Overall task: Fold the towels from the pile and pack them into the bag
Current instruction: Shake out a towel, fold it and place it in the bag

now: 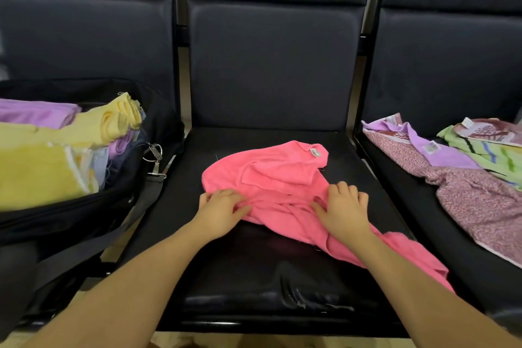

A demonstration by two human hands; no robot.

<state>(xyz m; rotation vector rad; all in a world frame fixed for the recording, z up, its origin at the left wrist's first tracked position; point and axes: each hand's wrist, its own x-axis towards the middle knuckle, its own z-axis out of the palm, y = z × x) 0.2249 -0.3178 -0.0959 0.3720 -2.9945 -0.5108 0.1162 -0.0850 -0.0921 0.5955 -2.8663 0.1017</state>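
Under both sets of fingers, the pink towel (271,178) lies crumpled on the middle seat (282,277), one end trailing over the front edge. Left hand (220,212) pinches a fold; right hand (343,210) rests on it, fingers (343,188) loosely curled. Pulling unevenly could drag that end off or lock in creases. The bag (84,206) sits left, the pile (466,167) right.
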